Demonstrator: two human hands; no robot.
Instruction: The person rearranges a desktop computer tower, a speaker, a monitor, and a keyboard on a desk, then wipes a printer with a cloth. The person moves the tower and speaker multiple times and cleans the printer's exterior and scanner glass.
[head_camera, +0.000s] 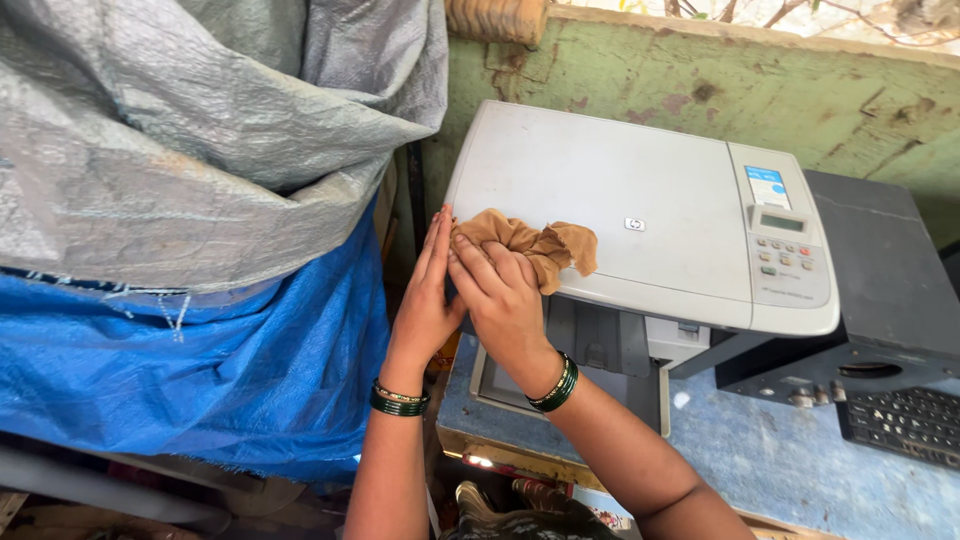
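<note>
While your right hand (505, 295) pinched the brown cloth (530, 243) at the printer's (600, 200) front-left corner, your left hand (428, 290) lay flat against the printer's left edge, fingers pressed together. The bunched cloth ran lengthwise toward the right, with bare lid beyond it and tarps (200, 300) crowding the left.

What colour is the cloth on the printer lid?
The cloth is light brown, seen in the head view.
</note>
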